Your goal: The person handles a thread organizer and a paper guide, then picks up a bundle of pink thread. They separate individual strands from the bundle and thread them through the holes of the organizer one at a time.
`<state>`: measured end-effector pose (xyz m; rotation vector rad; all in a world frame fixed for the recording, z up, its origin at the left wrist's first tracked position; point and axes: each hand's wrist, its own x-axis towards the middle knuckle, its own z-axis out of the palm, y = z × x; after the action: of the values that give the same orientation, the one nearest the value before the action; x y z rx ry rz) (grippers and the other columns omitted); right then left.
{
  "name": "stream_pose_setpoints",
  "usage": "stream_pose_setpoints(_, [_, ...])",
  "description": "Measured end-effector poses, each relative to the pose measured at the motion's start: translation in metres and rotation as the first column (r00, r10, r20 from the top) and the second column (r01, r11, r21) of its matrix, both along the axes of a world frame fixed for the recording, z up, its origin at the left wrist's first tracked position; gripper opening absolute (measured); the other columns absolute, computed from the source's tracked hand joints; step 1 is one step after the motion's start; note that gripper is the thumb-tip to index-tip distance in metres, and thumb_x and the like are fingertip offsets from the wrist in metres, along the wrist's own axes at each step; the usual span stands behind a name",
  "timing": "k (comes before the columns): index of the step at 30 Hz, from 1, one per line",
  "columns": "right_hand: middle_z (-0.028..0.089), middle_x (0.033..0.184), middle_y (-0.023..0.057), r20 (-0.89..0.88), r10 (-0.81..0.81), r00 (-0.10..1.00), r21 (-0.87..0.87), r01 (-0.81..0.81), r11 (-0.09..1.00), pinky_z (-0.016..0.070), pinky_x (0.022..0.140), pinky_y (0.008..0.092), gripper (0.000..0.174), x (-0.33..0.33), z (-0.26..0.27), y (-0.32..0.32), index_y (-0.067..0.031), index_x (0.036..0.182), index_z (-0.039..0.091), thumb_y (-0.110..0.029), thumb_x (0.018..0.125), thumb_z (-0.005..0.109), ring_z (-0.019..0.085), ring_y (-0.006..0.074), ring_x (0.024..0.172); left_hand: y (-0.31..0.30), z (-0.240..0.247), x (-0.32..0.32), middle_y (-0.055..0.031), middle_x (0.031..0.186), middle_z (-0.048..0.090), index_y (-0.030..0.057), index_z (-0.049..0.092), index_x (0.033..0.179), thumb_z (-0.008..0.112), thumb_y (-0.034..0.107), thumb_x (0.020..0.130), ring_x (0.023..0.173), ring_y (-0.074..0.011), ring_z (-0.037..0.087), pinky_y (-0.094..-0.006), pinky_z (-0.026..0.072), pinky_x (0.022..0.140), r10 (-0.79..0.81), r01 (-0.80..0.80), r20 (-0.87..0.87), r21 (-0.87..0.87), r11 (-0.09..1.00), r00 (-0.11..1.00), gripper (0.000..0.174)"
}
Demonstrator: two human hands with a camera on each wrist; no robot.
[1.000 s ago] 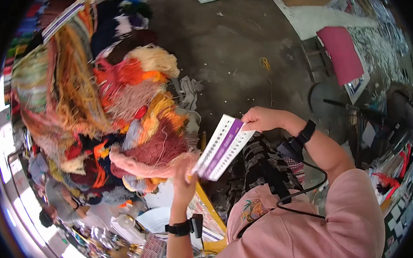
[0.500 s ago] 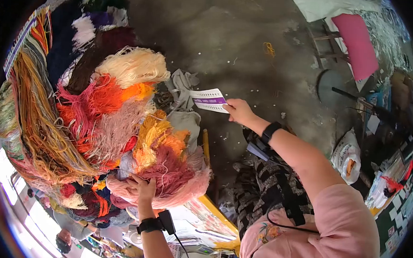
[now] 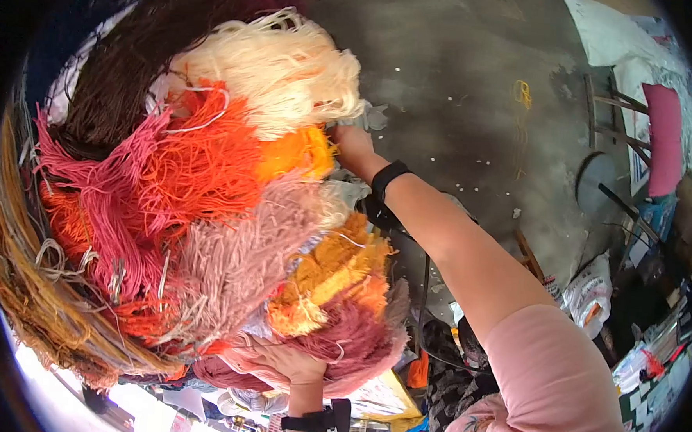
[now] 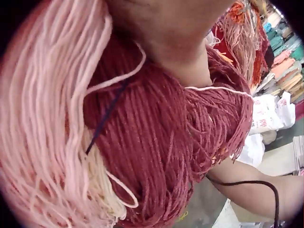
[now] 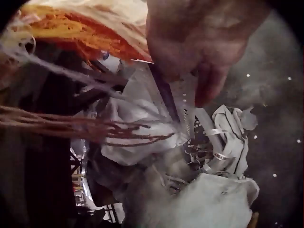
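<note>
A heap of loose yarn skeins fills the left half of the head view. My left hand (image 3: pixel 291 362) lies with fingers extended on light pink yarn (image 4: pixel 42 118), beside the dark red yarn (image 3: pixel 351 334). At the heap's far edge, my right hand (image 3: pixel 353 147) is beside the cream yarn (image 3: pixel 267 71) and the yellow-orange yarn (image 3: pixel 298 155). In the right wrist view it pinches a white punched card with a purple stripe (image 5: pixel 163 90), partly covered by the fingers. The head view hides this card behind the hand and yarn.
Grey cloth (image 5: pixel 213 199) hangs below the card. Speckled grey floor (image 3: pixel 461 105) extends beyond the heap, with a tangle of yellow thread (image 3: pixel 523 94) on it. A pink-topped seat (image 3: pixel 663 139) and a round dark base (image 3: pixel 600 185) stand at right.
My right hand has carried the card leftward, up to the far edge of the heap. My left hand has moved from the card onto the pink yarn. The head view has shifted closer to the yarn.
</note>
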<state>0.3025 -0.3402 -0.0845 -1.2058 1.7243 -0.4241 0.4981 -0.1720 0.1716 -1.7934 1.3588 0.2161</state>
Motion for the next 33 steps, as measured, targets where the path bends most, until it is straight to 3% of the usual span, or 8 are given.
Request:
stream_pose_setpoints(2, [0.06,0.08,0.0155,-0.009,0.003,1.0,0.013,-0.003,1.0,0.0465,0.066,0.0386,0.016,0.011,-0.007,-0.02,-0.0062,0.085,0.059,-0.014,0.074,0.05,0.058,0.0319,0.076,0.001,-0.003,0.006,-0.0292,0.134,-0.002,-0.002,0.009,0.131,0.049,0.072,0.053,0.125,-0.0408,-0.007,-0.0615,-0.0115,0.092,0.059,-0.058,-0.054,0.01,0.998,0.997,0.114])
stream_pose_setpoints(4, [0.059,0.091,0.0167,0.186,-0.36,0.914,-0.239,0.397,0.886,0.0464,0.068,0.0377,0.021,0.025,-0.019,-0.029,-0.0046,0.09,0.056,-0.016,0.073,0.051,0.057,0.0302,0.083,0.013,-0.01,0.02,-0.0289,0.134,0.0,0.0038,0.01,0.133,0.047,0.073,0.053,0.125,-0.0417,-0.006,-0.0598,-0.0102,0.094,-0.098,0.095,-0.045,-0.066,0.993,0.994,0.112])
stream_pose_setpoints(6, [0.058,0.092,0.017,0.158,-0.184,0.97,-0.231,0.217,0.948,0.0461,0.069,0.0378,0.021,0.022,-0.014,-0.039,-0.0044,0.091,0.056,-0.015,0.073,0.051,0.056,0.0304,0.084,0.026,-0.016,0.029,-0.0287,0.134,0.001,0.0095,0.01,0.134,0.046,0.075,0.053,0.124,-0.0427,-0.005,-0.0581,-0.0089,0.096,-0.254,0.248,-0.036,-0.132,0.96,0.966,0.11])
stream_pose_setpoints(13, [0.053,0.1,0.0181,-0.022,0.159,0.987,-0.086,-0.16,0.983,0.0444,0.074,0.0383,0.021,-0.004,-0.03,0.014,-0.0034,0.089,0.056,-0.013,0.07,0.052,0.053,0.0316,0.09,0.013,-0.014,0.009,-0.0297,0.133,0.002,0.0109,0.015,0.133,0.044,0.074,0.055,0.123,-0.0452,-0.001,-0.0597,-0.0067,0.096,-0.025,-0.104,-0.324,-0.376,0.921,0.946,0.105])
stream_pose_setpoints(16, [0.05,0.096,0.0199,-0.024,0.085,0.996,0.011,-0.085,0.996,0.0417,0.079,0.039,0.019,-0.038,-0.029,0.1,-0.0017,0.081,0.056,-0.007,0.063,0.054,0.047,0.0349,0.094,-0.022,0.006,-0.022,-0.0304,0.132,0.003,0.0032,0.014,0.132,0.048,0.071,0.057,0.124,-0.044,-0.001,-0.056,-0.0049,0.098,0.126,-0.126,0.006,0.148,0.981,0.992,0.107])
stream_pose_setpoints(24, [0.051,0.082,0.008,0.301,-0.195,0.934,0.016,0.199,0.98,0.0428,0.068,0.0253,0.016,-0.118,0.102,0.185,-0.0024,0.087,0.055,-0.002,0.071,0.055,0.053,0.0175,0.077,-0.018,0.01,-0.023,-0.0277,0.132,0.019,-0.0118,0.036,0.118,0.047,0.037,0.066,0.126,-0.0384,0.007,-0.0554,0.0007,0.099,-0.021,0.023,-0.029,0.051,0.998,0.999,0.072])
stream_pose_setpoints(31, [0.048,0.076,0.0096,0.932,0.146,0.331,-0.172,0.049,0.984,0.0444,0.065,0.0311,0.011,-0.1,0.437,0.115,0.0017,0.079,0.05,-0.009,0.078,0.053,0.051,0.0181,0.072,-0.017,0.033,-0.028,-0.0183,0.117,0.041,-0.0012,0.047,0.107,0.058,0.045,0.063,0.111,-0.0327,0.035,-0.0528,0.0211,0.092,0.001,-0.14,-0.384,-0.333,0.933,0.923,0.065])
stream_pose_setpoints(33, [0.051,0.07,0.0117,0.961,0.248,-0.124,-0.265,-0.145,0.953,0.0427,0.056,0.0344,0.019,-0.095,0.502,0.119,-0.001,0.062,0.048,-0.012,0.077,0.05,0.051,0.0232,0.062,-0.014,0.06,-0.038,-0.0178,0.12,0.038,0.0009,0.043,0.111,0.058,0.039,0.065,0.113,-0.0322,0.033,-0.0522,0.0199,0.093,0.024,-0.254,-0.491,-0.407,0.877,0.871,0.062])
